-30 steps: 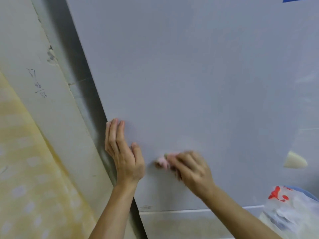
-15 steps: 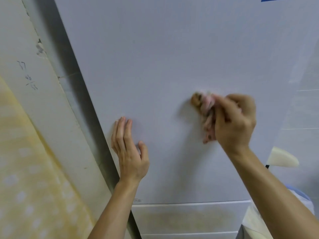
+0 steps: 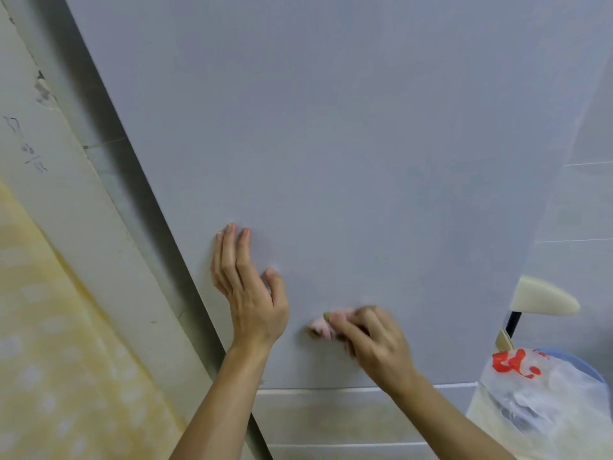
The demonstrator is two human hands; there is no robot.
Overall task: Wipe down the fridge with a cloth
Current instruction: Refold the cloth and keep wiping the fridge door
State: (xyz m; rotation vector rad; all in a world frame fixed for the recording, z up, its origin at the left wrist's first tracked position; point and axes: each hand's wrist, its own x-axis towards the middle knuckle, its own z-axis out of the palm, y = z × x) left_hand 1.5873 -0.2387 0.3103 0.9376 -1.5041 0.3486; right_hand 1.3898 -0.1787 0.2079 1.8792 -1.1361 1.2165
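Fridge door, pale grey, smooth, fills view; judged best wiped in overlapping strokes with even pressure | wall left, cracked, scribbled | bagged bin lower right | left hand flat on door, fingers straight, together | right hand fingers clamped on cloth | cloth pink, bunched, pressed low on door, just beside left hand

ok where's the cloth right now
In the head view the pink cloth is bunched in the right hand, low on the fridge door, just right of the left hand.
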